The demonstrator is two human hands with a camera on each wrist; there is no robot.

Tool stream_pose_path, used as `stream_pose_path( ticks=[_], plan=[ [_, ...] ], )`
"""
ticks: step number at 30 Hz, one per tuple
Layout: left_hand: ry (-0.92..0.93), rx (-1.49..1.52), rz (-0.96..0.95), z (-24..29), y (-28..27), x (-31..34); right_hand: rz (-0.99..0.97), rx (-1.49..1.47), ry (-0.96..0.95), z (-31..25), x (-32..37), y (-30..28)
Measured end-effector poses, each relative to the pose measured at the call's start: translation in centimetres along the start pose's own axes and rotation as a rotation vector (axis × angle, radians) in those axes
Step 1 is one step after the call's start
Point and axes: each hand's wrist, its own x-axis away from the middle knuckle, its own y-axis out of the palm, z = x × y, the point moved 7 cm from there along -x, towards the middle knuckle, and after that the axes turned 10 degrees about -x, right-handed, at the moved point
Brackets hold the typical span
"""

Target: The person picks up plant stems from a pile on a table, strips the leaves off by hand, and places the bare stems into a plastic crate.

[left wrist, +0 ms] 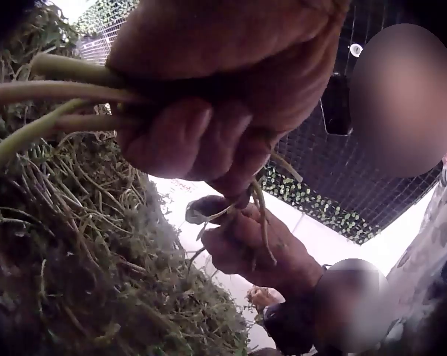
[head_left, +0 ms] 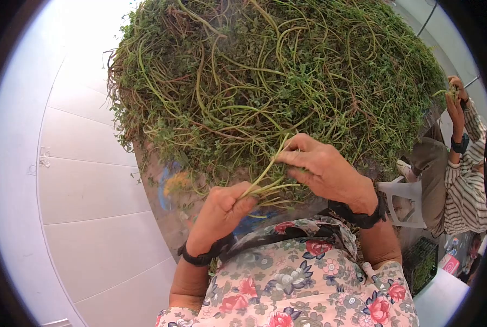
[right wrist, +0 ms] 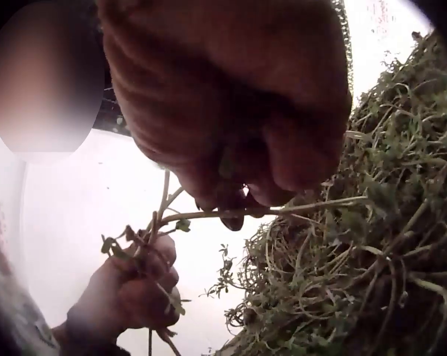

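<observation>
In the head view, my left hand (head_left: 219,212) grips a small bunch of cut green stems (head_left: 273,189) low in front of the body. Its curled fingers wrap the same stems (left wrist: 68,91) in the left wrist view. My right hand (head_left: 328,171), a little higher and to the right, pinches a long pale stem (head_left: 269,168) that runs down to the left hand. Small leaves and side shoots hang from the stem (right wrist: 312,208) in the right wrist view. Just beyond both hands rises a large heap of leafy green plants (head_left: 287,82) with tangled stems.
The heap lies on a worn table (head_left: 156,204) with blue and orange marks. A white panelled wall (head_left: 91,191) stands to the left. On the right are another person in a striped shirt (head_left: 467,191), a white plastic chair (head_left: 404,199) and a dark crate (head_left: 422,264) holding greens.
</observation>
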Motion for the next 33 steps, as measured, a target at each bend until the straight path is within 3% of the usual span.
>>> stream_pose_path(
  ticks=[5, 8, 20, 26, 27, 29, 33],
  plan=[
    [-0.075, 0.037, 0.035, -0.5, -1.1, 0.4, -0.242, -0.022, 0.03, 0.3, 0.4, 1.9],
    [-0.093, 0.034, 0.083, -1.4, -1.8, 0.8, -0.315, -0.035, 0.169, 1.9, 1.4, 2.1],
    [-0.077, -0.053, 0.029, -1.7, -1.4, 0.6, -0.092, 0.395, 0.176, 3.4, 2.5, 0.0],
    [0.015, -0.032, 0.036, -0.8, 0.2, 0.5, 0.178, 0.266, 0.175, 4.5, 1.9, -2.7],
    [0.051, -0.02, 0.046, -0.5, 0.4, 0.6, 0.383, -0.096, 0.316, 6.1, 2.4, -4.5],
    [-0.055, 0.064, 0.119, -1.2, -0.2, 1.0, 0.76, -0.841, 0.584, 9.3, 4.4, -6.2],
    [-0.181, 0.206, 0.16, -3.4, -0.8, 1.4, 0.701, -1.152, 0.619, 8.9, 4.9, -6.1]
  ],
)
